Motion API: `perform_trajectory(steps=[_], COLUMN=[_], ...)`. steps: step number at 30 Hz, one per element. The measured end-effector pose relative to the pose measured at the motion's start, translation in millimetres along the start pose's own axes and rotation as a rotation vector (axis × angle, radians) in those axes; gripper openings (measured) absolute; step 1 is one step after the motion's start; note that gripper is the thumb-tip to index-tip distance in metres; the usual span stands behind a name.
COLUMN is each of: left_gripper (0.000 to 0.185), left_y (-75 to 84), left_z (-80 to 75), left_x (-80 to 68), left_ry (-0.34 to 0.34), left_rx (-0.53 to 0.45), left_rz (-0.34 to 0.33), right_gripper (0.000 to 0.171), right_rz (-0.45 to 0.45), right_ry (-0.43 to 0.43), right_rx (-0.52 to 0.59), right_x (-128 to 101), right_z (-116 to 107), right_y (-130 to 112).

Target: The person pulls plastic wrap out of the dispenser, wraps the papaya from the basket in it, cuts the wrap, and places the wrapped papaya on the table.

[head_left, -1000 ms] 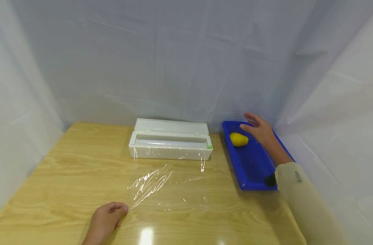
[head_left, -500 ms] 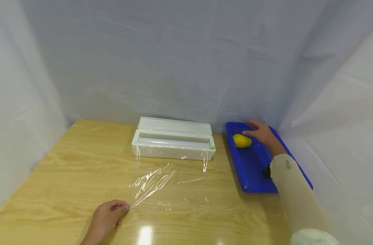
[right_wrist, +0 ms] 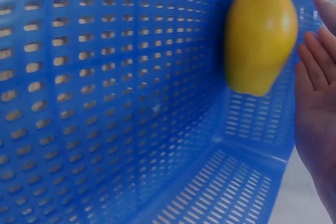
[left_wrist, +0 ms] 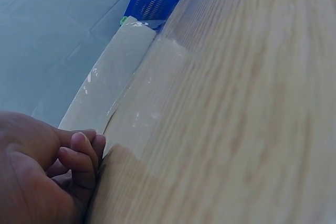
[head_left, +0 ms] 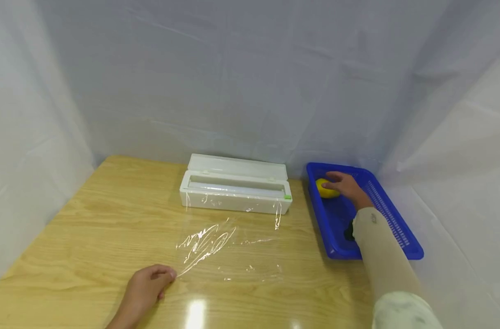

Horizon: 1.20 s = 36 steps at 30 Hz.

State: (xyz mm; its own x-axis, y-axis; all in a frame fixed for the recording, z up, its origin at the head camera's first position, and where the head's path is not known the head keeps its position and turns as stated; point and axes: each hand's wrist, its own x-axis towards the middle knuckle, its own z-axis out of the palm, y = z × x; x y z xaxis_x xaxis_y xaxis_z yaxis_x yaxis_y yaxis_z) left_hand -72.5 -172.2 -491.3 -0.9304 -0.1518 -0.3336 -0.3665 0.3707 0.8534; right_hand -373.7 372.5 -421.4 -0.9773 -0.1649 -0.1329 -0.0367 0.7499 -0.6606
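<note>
My left hand [head_left: 144,290] pinches the near left corner of a clear sheet of plastic wrap [head_left: 208,244] between thumb and fingers. The sheet stretches over the wooden table from a white wrap dispenser box [head_left: 233,201], whose lid is up and whose roll shows inside. My right hand [head_left: 346,186] reaches into a blue plastic basket [head_left: 320,219], over a yellow fruit [head_left: 327,189] at its far left. In the right wrist view the fruit [right_wrist: 260,38] is oblong and tapered. The fingers [right_wrist: 317,59] are fairly straight beside it, with a gap between.
A small dark object [head_left: 349,231] lies in the basket's near end, partly hidden by the right sleeve [head_left: 381,249]. A green slider [head_left: 287,197] sits at the dispenser's right end. Pale sheeting [head_left: 233,82] surrounds the table [head_left: 89,228] at the back and sides.
My right hand has lowered from above the basket's far end toward the yellow fruit. My left hand stays at the wrap's corner. The head view has shifted slightly.
</note>
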Motion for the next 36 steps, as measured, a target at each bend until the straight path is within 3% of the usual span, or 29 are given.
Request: perform_trajectory(steps=[11, 19, 26, 36], left_gripper=[0.028, 0.026, 0.024, 0.027], left_y=[-6.7, -8.0, -9.2, -10.3], left_z=[-1.1, -3.0, -2.9, -4.3], left_x=[-0.9, -2.0, -3.1, -2.7], left_ry=[-0.008, -0.004, -0.010, -0.023], left_rx=[-0.005, 0.002, -0.004, 0.020], left_rz=[0.005, -0.013, -0.033, -0.007], right_gripper=[0.070, 0.065, 0.067, 0.076], right_rz=[-0.021, -0.048, -0.040, 0.035], right_ry=[0.001, 0.067, 0.075, 0.055], right_rx=[-0.021, -0.137, -0.120, -0.075], right_x=[5.9, 12.4, 12.5, 7.9], right_z=[10.8, 21.3, 26.5, 26.7], right_y=[11.5, 9.7, 14.9, 18.5])
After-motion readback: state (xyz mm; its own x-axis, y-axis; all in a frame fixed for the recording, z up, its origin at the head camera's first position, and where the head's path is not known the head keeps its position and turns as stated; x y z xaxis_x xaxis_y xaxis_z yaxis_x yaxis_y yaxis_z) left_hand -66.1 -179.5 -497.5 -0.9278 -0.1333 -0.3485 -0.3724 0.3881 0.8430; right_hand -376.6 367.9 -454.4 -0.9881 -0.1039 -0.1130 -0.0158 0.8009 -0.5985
